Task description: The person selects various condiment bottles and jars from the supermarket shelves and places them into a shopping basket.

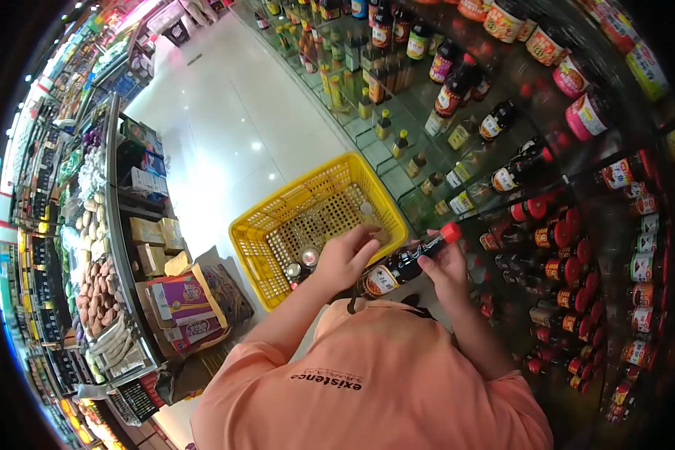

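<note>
My right hand (448,266) is closed around the upper part of a dark sauce bottle (386,279) with a red cap and a pale label. The bottle lies tilted in front of my chest, its cap pointing up and to the right. My left hand (346,256) is beside the bottle, above the near rim of a yellow shopping basket (249,259). Its fingers are loosely bent and apart, with nothing visible in them. Inside the basket, a jar with a light lid (310,257) stands by a second small jar (293,270) at the near left corner.
Glass shelves (420,142) of sauce bottles and red-lidded jars (555,234) rise close on my right. Along the left runs a produce stand (101,277), with cardboard boxes (187,304) at its foot. A shiny tiled aisle (232,112) stretches ahead to a dark crate (176,32).
</note>
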`<action>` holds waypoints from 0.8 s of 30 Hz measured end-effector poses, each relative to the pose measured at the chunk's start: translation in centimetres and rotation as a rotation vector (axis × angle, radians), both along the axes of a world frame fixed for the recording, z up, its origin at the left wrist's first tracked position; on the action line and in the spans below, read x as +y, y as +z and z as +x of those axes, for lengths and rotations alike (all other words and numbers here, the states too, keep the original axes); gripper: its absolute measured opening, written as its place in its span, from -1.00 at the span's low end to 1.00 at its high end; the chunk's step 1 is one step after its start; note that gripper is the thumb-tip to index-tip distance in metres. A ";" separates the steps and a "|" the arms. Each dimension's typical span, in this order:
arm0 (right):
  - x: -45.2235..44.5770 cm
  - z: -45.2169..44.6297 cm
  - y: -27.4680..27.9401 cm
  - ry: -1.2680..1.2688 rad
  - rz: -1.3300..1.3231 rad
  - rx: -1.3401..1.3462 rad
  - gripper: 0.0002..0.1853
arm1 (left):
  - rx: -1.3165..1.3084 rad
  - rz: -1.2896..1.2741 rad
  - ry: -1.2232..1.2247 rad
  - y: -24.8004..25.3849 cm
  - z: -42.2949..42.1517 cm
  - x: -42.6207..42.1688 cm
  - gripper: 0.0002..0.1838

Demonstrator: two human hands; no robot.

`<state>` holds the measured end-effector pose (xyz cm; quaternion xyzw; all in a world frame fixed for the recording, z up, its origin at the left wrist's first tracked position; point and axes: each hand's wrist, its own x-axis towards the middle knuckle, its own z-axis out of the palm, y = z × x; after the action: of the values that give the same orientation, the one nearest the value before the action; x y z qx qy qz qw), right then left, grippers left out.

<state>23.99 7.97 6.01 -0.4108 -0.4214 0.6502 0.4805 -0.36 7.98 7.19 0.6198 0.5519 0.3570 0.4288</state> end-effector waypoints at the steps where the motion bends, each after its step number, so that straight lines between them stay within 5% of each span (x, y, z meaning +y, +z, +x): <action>1: 0.1 -1.0 0.0 0.019 0.038 -0.017 -0.29 | -0.005 -0.012 0.000 0.2 -0.7 0.5 -0.55; 5: 0.1 -5.9 0.0 0.095 0.267 -0.280 -0.12 | -0.086 0.196 -0.142 2.7 -2.4 2.9 -0.43; 7: 0.3 -7.8 -1.3 0.131 0.338 -0.349 -0.05 | 0.157 0.426 -0.323 3.3 -3.2 4.0 -0.51; 9: 0.8 -9.8 -1.8 0.133 0.277 -0.433 -0.01 | 0.204 0.390 -0.351 2.8 -5.1 4.6 -0.56; 11: 1.3 -11.2 -2.2 0.131 0.242 -0.406 -0.02 | 0.239 0.391 -0.294 2.8 -6.8 4.8 -0.62; 15: 1.8 -11.9 -1.5 0.159 0.608 -0.793 -0.20 | 0.264 0.258 0.064 1.1 -10.6 4.9 -0.66; 19: -0.7 -7.5 -7.8 0.198 0.116 -0.724 -0.51 | 0.446 0.251 0.102 -6.4 -12.4 5.1 -0.63; 24: -7.6 0.5 -16.1 0.161 -0.232 -0.996 -0.64 | 0.650 0.047 0.145 -20.4 -13.8 4.6 -0.66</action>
<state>24.48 0.37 -10.11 -0.6873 -0.5545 0.4533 0.1214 -14.14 12.62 -13.21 0.6701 0.6941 0.1829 0.1892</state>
